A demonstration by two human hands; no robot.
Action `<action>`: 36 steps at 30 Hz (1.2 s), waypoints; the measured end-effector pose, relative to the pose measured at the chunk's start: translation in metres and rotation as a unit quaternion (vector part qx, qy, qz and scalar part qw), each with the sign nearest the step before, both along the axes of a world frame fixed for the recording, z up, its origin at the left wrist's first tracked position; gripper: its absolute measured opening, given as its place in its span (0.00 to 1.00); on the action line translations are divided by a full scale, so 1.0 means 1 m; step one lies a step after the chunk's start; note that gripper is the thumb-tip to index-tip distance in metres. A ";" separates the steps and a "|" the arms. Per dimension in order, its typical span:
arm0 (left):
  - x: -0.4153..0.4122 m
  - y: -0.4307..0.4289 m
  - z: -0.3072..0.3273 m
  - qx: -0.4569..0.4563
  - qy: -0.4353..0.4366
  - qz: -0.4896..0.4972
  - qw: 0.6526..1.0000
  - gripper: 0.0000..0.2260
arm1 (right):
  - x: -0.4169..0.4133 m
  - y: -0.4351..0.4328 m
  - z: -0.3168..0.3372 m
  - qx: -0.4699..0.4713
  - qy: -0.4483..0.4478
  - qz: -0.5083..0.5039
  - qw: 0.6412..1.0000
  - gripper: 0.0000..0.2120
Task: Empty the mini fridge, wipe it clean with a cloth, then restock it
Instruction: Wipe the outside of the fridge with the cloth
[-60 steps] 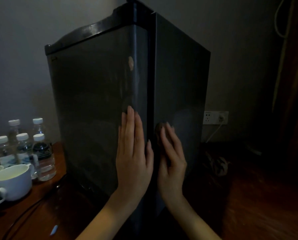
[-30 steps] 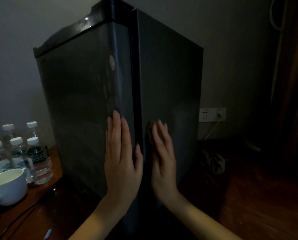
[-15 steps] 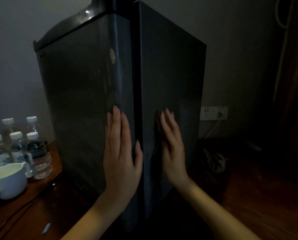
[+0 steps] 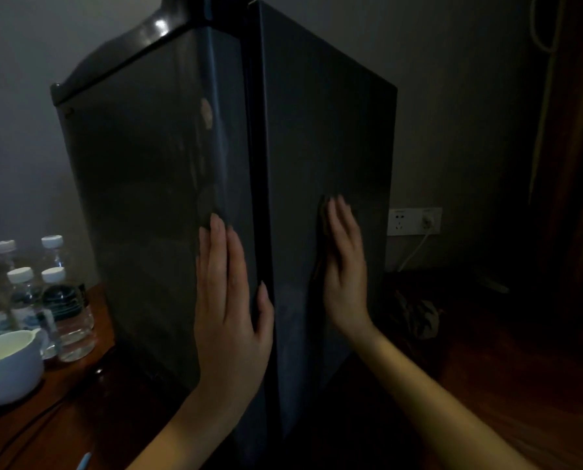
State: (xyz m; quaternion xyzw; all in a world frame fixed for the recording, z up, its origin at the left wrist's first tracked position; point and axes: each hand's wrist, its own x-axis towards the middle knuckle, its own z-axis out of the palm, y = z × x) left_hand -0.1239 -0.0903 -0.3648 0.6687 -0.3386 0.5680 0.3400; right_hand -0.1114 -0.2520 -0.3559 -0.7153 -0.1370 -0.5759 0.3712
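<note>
A dark mini fridge (image 4: 141, 184) stands on a wooden surface, seen corner-on with its door shut. My left hand (image 4: 229, 307) lies flat with straight fingers on the door face, close to the corner seam. My right hand (image 4: 346, 266) presses flat against the fridge's side panel, fingers straight and pointing up. Several water bottles (image 4: 63, 300) with white caps stand to the left of the fridge. No cloth is in view.
White cups (image 4: 8, 364) sit at the left edge in front of the bottles. A dark cable (image 4: 29, 432) runs across the wooden top (image 4: 90, 401). A wall socket (image 4: 413, 221) with a plug is behind the fridge on the right. A dark bundle (image 4: 418, 313) lies below it.
My right hand has slid further back along the fridge's side panel, away from the corner seam. My left hand has stayed flat on the door.
</note>
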 end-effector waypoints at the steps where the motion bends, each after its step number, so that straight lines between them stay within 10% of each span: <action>1: 0.000 0.000 0.000 -0.001 -0.001 0.001 1.000 0.30 | 0.010 -0.014 0.012 0.000 -0.010 -0.015 1.000 0.31; 7: 0.000 -0.001 0.001 -0.004 -0.004 0.002 1.000 0.30 | 0.031 -0.057 -0.011 0.182 0.065 -0.064 0.979 0.28; 15: 0.001 -0.002 0.002 -0.004 -0.012 0.006 1.000 0.28 | 0.025 -0.032 0.022 -0.001 -0.041 -0.021 0.999 0.32; 21: -0.002 -0.002 0.003 -0.014 -0.007 0.017 1.000 0.28 | 0.050 -0.080 -0.015 0.216 0.054 -0.068 0.973 0.31; 29: -0.002 -0.003 0.005 -0.012 -0.022 0.029 0.999 0.29 | 0.033 -0.053 0.016 0.008 -0.033 -0.010 0.999 0.33; 36: -0.006 -0.004 0.007 -0.012 -0.021 0.038 0.999 0.28 | 0.065 -0.112 -0.020 0.226 0.057 -0.062 0.970 0.29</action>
